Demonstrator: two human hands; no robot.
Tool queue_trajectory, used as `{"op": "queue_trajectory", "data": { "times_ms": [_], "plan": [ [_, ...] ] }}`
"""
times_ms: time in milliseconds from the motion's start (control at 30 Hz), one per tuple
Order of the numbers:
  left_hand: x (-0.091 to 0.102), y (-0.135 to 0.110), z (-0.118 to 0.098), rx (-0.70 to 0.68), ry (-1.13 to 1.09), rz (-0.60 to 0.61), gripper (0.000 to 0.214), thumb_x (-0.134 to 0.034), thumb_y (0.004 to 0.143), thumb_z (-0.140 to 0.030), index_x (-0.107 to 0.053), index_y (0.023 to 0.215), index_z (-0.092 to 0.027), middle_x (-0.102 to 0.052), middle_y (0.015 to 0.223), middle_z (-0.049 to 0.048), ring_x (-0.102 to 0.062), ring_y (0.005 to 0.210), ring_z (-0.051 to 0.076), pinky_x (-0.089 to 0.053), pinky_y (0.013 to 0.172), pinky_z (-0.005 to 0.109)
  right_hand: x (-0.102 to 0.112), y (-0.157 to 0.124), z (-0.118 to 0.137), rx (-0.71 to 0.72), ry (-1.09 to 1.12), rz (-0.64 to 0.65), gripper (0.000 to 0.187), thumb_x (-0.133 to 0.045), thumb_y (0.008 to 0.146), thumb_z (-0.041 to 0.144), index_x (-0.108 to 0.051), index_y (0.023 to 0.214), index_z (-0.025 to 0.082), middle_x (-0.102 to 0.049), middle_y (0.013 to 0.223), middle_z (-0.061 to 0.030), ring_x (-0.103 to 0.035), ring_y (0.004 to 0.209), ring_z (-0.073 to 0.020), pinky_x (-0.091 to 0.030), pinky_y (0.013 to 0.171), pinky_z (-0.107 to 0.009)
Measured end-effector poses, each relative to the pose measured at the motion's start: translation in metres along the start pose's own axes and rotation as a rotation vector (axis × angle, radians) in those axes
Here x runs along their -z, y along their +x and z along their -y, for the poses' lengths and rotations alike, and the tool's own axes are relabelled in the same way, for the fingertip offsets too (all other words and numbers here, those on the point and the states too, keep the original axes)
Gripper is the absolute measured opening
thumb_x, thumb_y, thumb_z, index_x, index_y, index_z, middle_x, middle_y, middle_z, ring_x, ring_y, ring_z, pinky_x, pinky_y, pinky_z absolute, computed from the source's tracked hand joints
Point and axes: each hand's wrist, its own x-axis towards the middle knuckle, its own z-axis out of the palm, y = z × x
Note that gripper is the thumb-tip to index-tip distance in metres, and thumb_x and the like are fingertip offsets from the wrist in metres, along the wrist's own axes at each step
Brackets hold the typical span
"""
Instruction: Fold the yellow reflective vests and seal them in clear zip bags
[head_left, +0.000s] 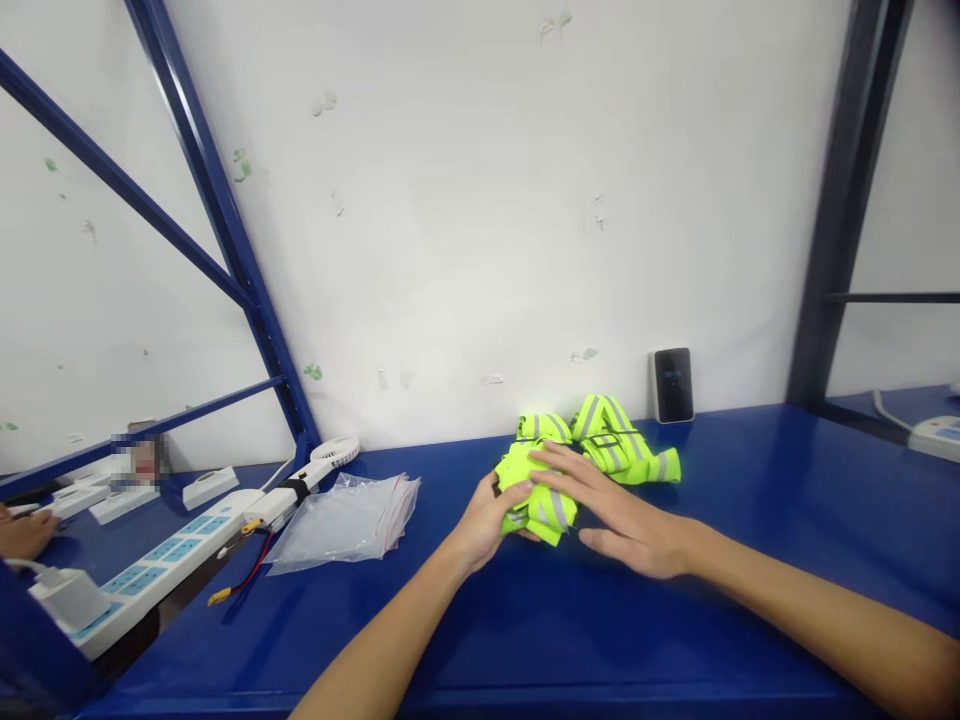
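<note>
A bundle of neon yellow reflective fabric with grey stripes (534,500) lies on the blue worktop (750,500). My left hand (484,520) grips its left side with curled fingers. My right hand (615,510) lies flat on top of it, fingers stretched out towards the left. Two more folded neon yellow pieces (615,440) sit just behind, close to the wall.
A stack of clear zip bags (349,520) lies to the left. Beside it run a white power strip (161,560), a small white fan (330,455) and a red wire. A dark device (672,384) leans on the wall. Another person's hand (26,532) shows at far left.
</note>
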Motion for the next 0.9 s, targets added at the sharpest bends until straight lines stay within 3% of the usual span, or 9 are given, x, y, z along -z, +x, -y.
{"op": "queue_trajectory", "data": {
  "times_ms": [67,133,233,300,400,500,667,900],
  "plan": [
    [0.002,0.0,-0.004,-0.048,0.018,0.033,0.06,-0.078,0.068,-0.042,-0.052,0.115,-0.014,-0.066,0.096,0.0095,-0.065,0.066,0.018,-0.056,0.05,0.028,-0.003,0.001,0.003,-0.086,0.037,-0.162,0.073,-0.056,0.089,0.034,-0.018,0.152,0.029,-0.009,0.161,-0.0071,-0.006,0.147,-0.0308,-0.014,0.117,-0.054],
    [0.004,0.0,-0.005,-0.092,0.024,0.061,0.062,-0.078,0.069,-0.042,-0.051,0.117,-0.015,-0.066,0.103,0.0107,-0.067,0.07,0.019,-0.056,0.052,0.029,-0.009,0.003,0.003,-0.198,0.137,-0.305,0.085,-0.063,0.085,0.038,-0.013,0.153,0.03,-0.008,0.161,-0.0087,-0.008,0.147,-0.0319,-0.016,0.116,-0.055],
    [0.006,0.0,-0.006,-0.155,0.056,0.056,0.062,-0.078,0.069,-0.041,-0.049,0.119,-0.017,-0.065,0.107,0.0103,-0.068,0.076,0.021,-0.057,0.056,0.03,-0.016,0.007,0.002,-0.306,0.492,-0.293,0.094,-0.068,0.082,0.039,-0.006,0.153,0.032,-0.024,0.157,-0.0118,-0.03,0.141,-0.0318,-0.037,0.108,-0.052],
    [0.007,0.0,-0.005,-0.188,0.096,0.05,0.062,-0.079,0.069,-0.04,-0.05,0.119,-0.018,-0.066,0.106,0.0094,-0.067,0.08,0.023,-0.057,0.058,0.031,-0.019,0.009,0.002,-0.346,0.689,-0.293,0.094,-0.07,0.081,0.038,-0.009,0.153,0.033,-0.032,0.154,-0.0106,-0.038,0.137,-0.0309,-0.045,0.103,-0.047],
    [0.007,-0.001,-0.005,-0.232,0.141,0.056,0.06,-0.08,0.067,-0.036,-0.054,0.118,-0.017,-0.066,0.107,0.0094,-0.066,0.087,0.024,-0.057,0.066,0.033,-0.021,0.012,0.0,-0.386,0.806,-0.389,0.077,-0.07,0.08,0.042,-0.033,0.146,0.034,-0.034,0.154,-0.0044,-0.034,0.14,-0.0292,-0.044,0.105,-0.044],
    [0.006,-0.001,-0.006,-0.288,0.154,0.062,0.058,-0.082,0.066,-0.03,-0.057,0.117,-0.016,-0.066,0.112,0.0096,-0.064,0.098,0.024,-0.053,0.084,0.034,-0.02,0.014,-0.002,-0.441,0.929,-0.399,0.051,-0.053,0.09,0.051,-0.048,0.137,0.032,-0.045,0.148,-0.0043,-0.043,0.135,-0.0274,-0.044,0.104,-0.044],
    [0.003,-0.005,-0.01,-0.278,0.185,0.143,0.058,-0.081,0.068,-0.026,-0.058,0.12,-0.017,-0.065,0.12,0.0103,-0.061,0.109,0.025,-0.046,0.097,0.036,-0.017,0.016,-0.001,-0.507,0.782,-0.403,0.049,-0.059,0.088,0.047,-0.053,0.134,0.032,-0.052,0.142,-0.0043,-0.049,0.129,-0.0288,-0.041,0.106,-0.045],
    [0.008,-0.012,-0.013,-0.162,0.315,0.212,0.051,-0.081,0.067,-0.029,-0.066,0.113,-0.016,-0.069,0.112,0.0099,-0.065,0.101,0.025,-0.049,0.091,0.035,-0.013,0.014,0.006,-0.502,0.662,-0.291,0.054,-0.055,0.09,0.049,-0.048,0.138,0.026,-0.05,0.144,-0.0066,-0.049,0.129,-0.029,-0.042,0.106,-0.046]
  ]
}}
